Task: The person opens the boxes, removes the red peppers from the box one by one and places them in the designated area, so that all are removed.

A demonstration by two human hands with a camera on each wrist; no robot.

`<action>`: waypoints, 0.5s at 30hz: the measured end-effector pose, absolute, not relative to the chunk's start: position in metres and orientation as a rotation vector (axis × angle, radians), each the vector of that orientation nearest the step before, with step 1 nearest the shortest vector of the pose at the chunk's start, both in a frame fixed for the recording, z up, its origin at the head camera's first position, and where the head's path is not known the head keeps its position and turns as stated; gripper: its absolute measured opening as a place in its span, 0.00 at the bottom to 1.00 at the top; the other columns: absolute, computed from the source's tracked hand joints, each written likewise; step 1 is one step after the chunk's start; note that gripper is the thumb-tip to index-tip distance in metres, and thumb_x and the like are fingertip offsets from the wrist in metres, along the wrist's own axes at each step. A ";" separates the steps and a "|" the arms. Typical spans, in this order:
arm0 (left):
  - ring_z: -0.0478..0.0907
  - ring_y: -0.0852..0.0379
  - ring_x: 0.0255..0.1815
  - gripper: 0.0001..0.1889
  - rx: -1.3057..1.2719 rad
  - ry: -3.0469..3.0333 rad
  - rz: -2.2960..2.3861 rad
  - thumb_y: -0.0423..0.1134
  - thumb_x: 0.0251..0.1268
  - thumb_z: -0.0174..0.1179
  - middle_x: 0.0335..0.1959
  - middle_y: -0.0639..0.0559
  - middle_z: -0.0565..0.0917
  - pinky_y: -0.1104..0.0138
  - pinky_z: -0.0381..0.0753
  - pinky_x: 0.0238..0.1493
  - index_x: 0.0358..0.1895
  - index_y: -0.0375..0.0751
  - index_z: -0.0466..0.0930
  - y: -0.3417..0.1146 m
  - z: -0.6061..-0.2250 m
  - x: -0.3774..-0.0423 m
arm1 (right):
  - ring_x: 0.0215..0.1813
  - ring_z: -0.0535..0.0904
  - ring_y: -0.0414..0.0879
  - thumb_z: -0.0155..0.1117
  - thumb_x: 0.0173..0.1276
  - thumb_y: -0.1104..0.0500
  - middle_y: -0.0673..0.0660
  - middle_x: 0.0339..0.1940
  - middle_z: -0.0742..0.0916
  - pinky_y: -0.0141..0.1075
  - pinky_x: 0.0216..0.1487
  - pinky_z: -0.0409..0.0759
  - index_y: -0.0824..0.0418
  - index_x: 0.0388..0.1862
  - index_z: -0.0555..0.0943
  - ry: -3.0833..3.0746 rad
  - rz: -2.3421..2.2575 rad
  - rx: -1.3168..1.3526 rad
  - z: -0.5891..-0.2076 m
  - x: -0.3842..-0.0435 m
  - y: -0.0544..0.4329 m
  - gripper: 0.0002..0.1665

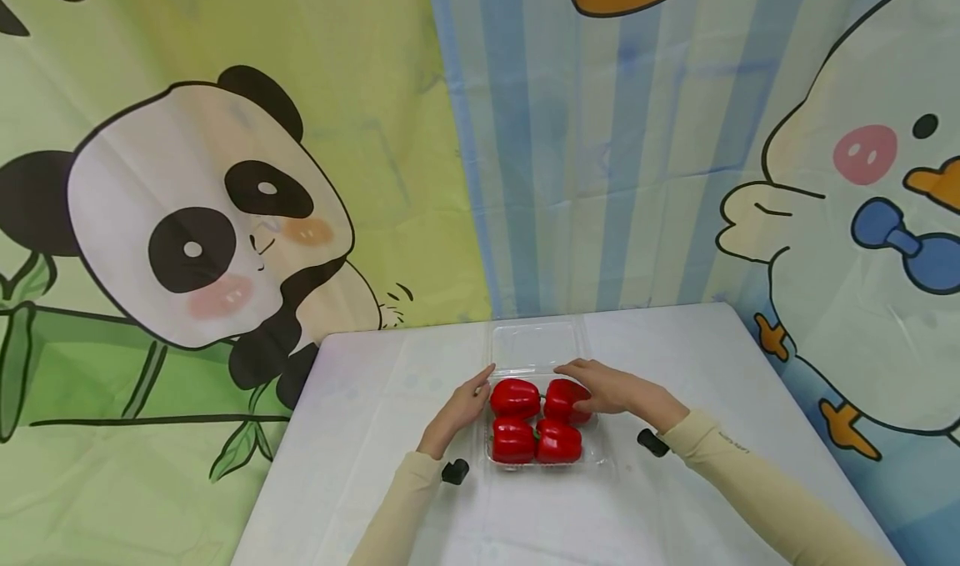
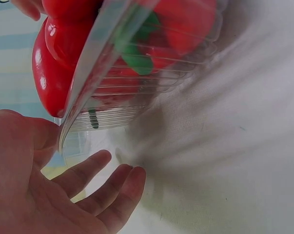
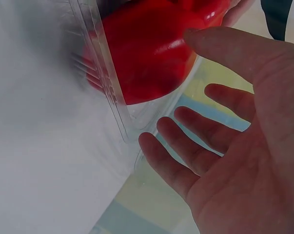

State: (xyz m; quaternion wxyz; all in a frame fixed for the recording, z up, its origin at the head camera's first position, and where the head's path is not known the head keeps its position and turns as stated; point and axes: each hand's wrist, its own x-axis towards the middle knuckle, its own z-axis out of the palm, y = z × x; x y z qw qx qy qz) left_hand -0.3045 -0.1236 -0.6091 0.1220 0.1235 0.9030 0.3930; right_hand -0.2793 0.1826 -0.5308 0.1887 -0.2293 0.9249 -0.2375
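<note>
Several red bell peppers (image 1: 514,398) fill a clear plastic clamshell box (image 1: 595,449), its lid (image 1: 535,346) folded back toward the wall. My left hand (image 1: 459,409) is at the box's left side. In the left wrist view its thumb is right at the rim and the other fingers spread loosely below. At the far right corner is my right hand (image 1: 611,388), fingers extended and spread. Its thumb (image 3: 225,46) overlaps a pepper (image 3: 147,53) in the right wrist view. A green stem (image 2: 137,56) shows through the box wall.
The box stands on a table with a white cloth (image 1: 675,341). Behind the table hang a panda-print curtain (image 1: 405,174) and a striped one with a chick (image 1: 825,299). Black wrist cameras (image 1: 455,471) sit by both wrists.
</note>
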 end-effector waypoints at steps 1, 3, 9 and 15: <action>0.75 0.36 0.67 0.26 0.355 2.636 1.145 0.42 0.81 0.44 0.68 0.34 0.75 0.42 0.73 0.66 0.79 0.51 0.60 -0.123 -0.609 -0.304 | 0.71 0.70 0.59 0.74 0.63 0.58 0.61 0.71 0.75 0.56 0.61 0.81 0.53 0.74 0.68 2.602 -0.666 -0.644 -0.532 -0.280 0.182 0.41; 0.75 0.36 0.67 0.26 0.356 2.638 1.144 0.42 0.81 0.44 0.68 0.34 0.75 0.42 0.73 0.66 0.79 0.51 0.61 -0.124 -0.610 -0.304 | 0.70 0.70 0.58 0.74 0.62 0.59 0.60 0.71 0.75 0.55 0.59 0.82 0.53 0.74 0.69 2.603 -0.663 -0.644 -0.535 -0.280 0.181 0.42; 0.76 0.36 0.66 0.26 0.361 2.639 1.149 0.42 0.81 0.44 0.68 0.35 0.75 0.42 0.74 0.66 0.78 0.51 0.61 -0.124 -0.609 -0.304 | 0.69 0.70 0.57 0.76 0.60 0.60 0.59 0.70 0.75 0.53 0.56 0.84 0.50 0.73 0.70 2.598 -0.668 -0.646 -0.539 -0.280 0.178 0.42; 0.77 0.37 0.64 0.26 0.361 2.638 1.149 0.42 0.81 0.44 0.68 0.35 0.76 0.42 0.75 0.65 0.78 0.52 0.61 -0.125 -0.608 -0.304 | 0.69 0.70 0.56 0.75 0.61 0.60 0.59 0.71 0.74 0.53 0.57 0.84 0.48 0.73 0.71 2.586 -0.660 -0.661 -0.542 -0.277 0.175 0.41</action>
